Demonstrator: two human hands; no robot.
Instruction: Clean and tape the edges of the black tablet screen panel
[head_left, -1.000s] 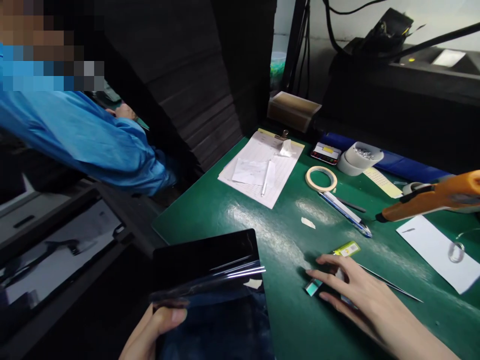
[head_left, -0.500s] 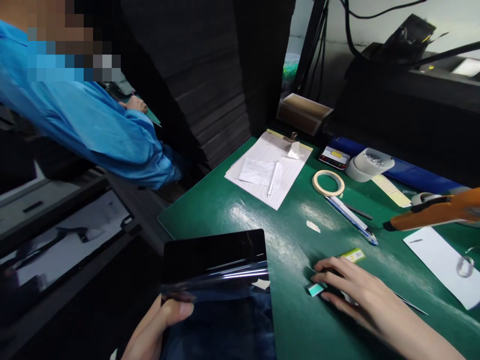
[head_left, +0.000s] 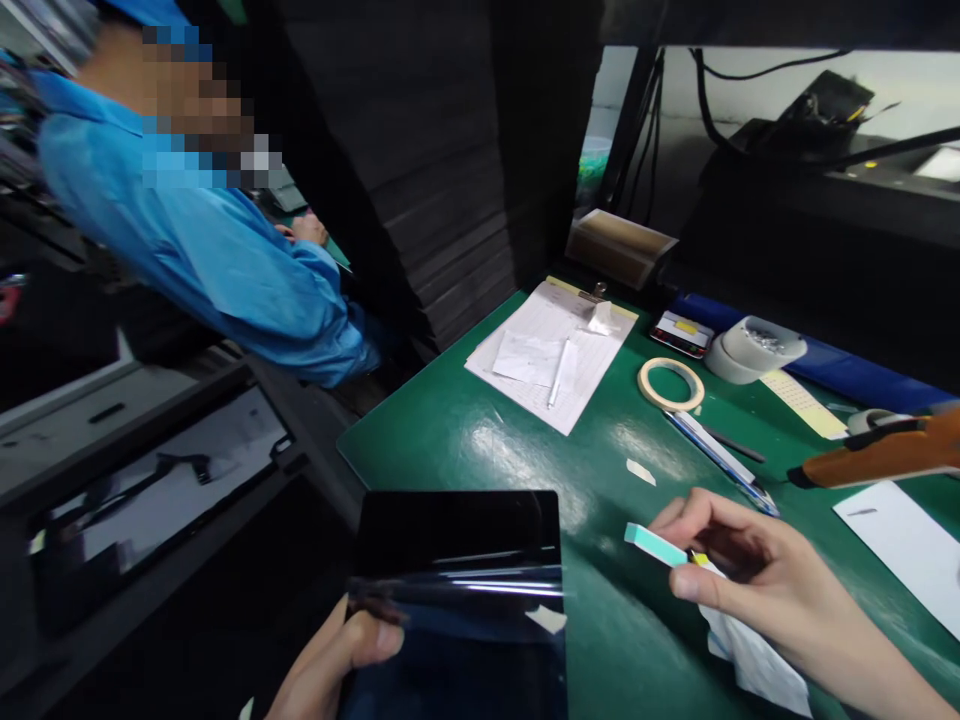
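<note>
My left hand (head_left: pixel 337 650) grips the left edge of a flat black tablet-like panel (head_left: pixel 457 660), thumb on top. A glossy clear film lies over the panel's lower part, and a scrap of cream tape (head_left: pixel 547 619) sticks near its right side. My right hand (head_left: pixel 757 570) pinches a small teal block (head_left: pixel 656 545) between thumb and fingers, just above the green table (head_left: pixel 600 640). A bit of yellow and black shows at the block's near end; the rest is hidden by the fingers. Below this hand hangs or lies a crumpled white cloth or tissue (head_left: pixel 757 660).
Farther back are a clipboard with papers (head_left: pixel 525 390) and a pen (head_left: pixel 559 372), a tape roll (head_left: pixel 671 384), a blue-and-white cutter (head_left: pixel 716 458) and a white cup (head_left: pixel 757 345). An orange tool (head_left: pixel 877 450) juts in from the right. A co-worker in blue (head_left: pixel 225 250) is at left.
My right hand has closed on the teal block and lifted it off the table; the white cloth now shows beneath the hand. The left hand still holds the panel. The view has shifted slightly.
</note>
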